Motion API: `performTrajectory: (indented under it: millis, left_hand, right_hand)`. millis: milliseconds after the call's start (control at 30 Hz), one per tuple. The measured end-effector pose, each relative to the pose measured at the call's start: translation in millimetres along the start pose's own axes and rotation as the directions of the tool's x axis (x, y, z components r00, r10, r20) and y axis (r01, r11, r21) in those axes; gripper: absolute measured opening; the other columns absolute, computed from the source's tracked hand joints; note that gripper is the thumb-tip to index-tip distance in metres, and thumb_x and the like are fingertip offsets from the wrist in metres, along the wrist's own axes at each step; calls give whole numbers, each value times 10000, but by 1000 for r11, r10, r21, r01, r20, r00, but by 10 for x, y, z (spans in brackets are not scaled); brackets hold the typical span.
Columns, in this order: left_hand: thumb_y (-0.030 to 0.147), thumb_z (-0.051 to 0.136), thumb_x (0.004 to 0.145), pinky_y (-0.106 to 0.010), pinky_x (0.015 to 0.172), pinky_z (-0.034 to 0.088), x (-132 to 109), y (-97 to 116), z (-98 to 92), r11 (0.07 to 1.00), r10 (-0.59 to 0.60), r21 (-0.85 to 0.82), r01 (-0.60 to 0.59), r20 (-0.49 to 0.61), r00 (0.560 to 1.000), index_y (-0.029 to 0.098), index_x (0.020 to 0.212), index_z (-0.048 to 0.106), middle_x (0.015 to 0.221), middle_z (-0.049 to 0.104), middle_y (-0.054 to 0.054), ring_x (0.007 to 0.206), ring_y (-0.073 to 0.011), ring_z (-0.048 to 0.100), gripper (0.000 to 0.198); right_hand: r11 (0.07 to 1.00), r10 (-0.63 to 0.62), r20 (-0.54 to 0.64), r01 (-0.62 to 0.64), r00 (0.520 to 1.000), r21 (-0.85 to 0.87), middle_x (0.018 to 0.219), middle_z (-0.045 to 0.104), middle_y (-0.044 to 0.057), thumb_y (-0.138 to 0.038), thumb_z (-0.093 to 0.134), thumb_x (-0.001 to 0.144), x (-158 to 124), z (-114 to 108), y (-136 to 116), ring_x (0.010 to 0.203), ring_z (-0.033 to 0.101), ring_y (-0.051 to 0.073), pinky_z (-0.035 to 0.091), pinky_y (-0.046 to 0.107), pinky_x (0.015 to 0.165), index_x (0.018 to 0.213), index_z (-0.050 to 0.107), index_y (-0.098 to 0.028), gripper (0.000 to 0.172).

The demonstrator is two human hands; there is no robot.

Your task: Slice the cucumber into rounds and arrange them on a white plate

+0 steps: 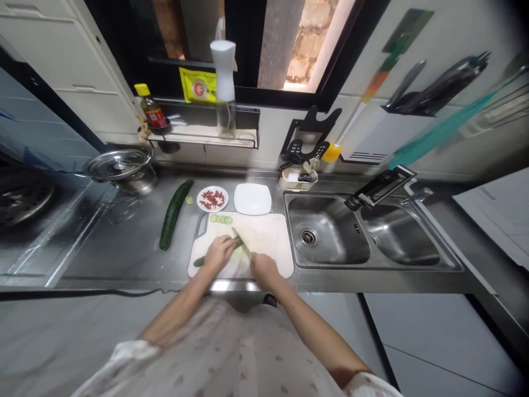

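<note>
My left hand [220, 251] is closed over a dark green cucumber piece [199, 261] lying on the white cutting board [273, 234]. My right hand [263, 269] grips the handle of a kitchen knife [242, 243], whose blade points away and to the left, beside the cucumber's cut end. Several pale cucumber slices [221, 219] lie in a row near the board's far left corner. Left of the board rests a whole cucumber [176, 214], with a small cut piece [189, 200] beside it.
Behind the board stand a plate of chopped red bits [212, 199] and a white square dish [252, 199]. A double steel sink [328, 229] lies to the right. On the left are a lidded pot [124, 168] and a wire rack [124, 209]. A shelf [198, 135] holds bottles.
</note>
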State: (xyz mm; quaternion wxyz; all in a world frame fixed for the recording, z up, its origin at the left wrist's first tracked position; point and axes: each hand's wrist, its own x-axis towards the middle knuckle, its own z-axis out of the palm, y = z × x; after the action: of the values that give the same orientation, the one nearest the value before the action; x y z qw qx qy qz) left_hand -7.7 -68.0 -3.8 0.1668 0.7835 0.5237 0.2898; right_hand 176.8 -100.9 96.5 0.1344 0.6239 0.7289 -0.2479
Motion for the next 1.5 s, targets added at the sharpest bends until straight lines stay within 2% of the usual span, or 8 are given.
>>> performTrajectory:
  millis: [300, 533, 867, 1267, 1500]
  left_hand:
    - [284, 508, 929, -298, 803, 456, 27, 70, -55, 1000, -12, -6, 12, 8, 1000, 240, 1051, 709, 955, 655, -47, 885, -169, 569, 238]
    - [271, 504, 929, -304, 818, 461, 26, 41, -53, 1000, 9, -4, -9, 3, 1000, 228, 1071, 701, 981, 653, -56, 901, -174, 566, 247]
    - [276, 511, 927, -302, 809, 461, 18, 25, -20, 1000, 12, -11, -12, -8, 1000, 237, 1064, 701, 970, 653, -53, 900, -172, 568, 238]
    - [272, 504, 928, -312, 832, 466, 20, 17, -38, 1000, 6, -7, -6, 11, 1000, 235, 1082, 694, 1002, 651, -56, 923, -177, 567, 247]
    - [279, 503, 930, -310, 830, 465, 20, 16, -31, 1000, -12, -16, 12, 18, 1000, 232, 1079, 696, 975, 654, -54, 913, -176, 570, 249]
  right_hand:
    - [999, -35, -24, 35, 999, 4, 1042, 683, 141, -154, 354, 923, 172, -11, -61, 975, 638, 210, 445, 280, 785, 1133, 601, -136, 325]
    - [998, -55, -70, 55, 996, -1, 1064, 678, 144, -157, 340, 931, 293, -44, -140, 987, 635, 211, 446, 277, 788, 1163, 595, -127, 346]
    - [999, -27, -2, 27, 1000, -19, 1038, 678, 145, -151, 351, 924, 152, 44, -10, 977, 638, 220, 448, 287, 774, 1119, 602, -130, 318]
    - [999, -50, -56, 49, 997, -5, 1035, 680, 152, -129, 344, 919, 335, 12, -131, 973, 644, 211, 469, 288, 790, 1111, 608, -118, 327]
    - [1000, -18, -50, 17, 999, -15, 1002, 683, 153, -125, 349, 919, 212, 108, -52, 961, 652, 204, 470, 277, 783, 1070, 617, -128, 308]
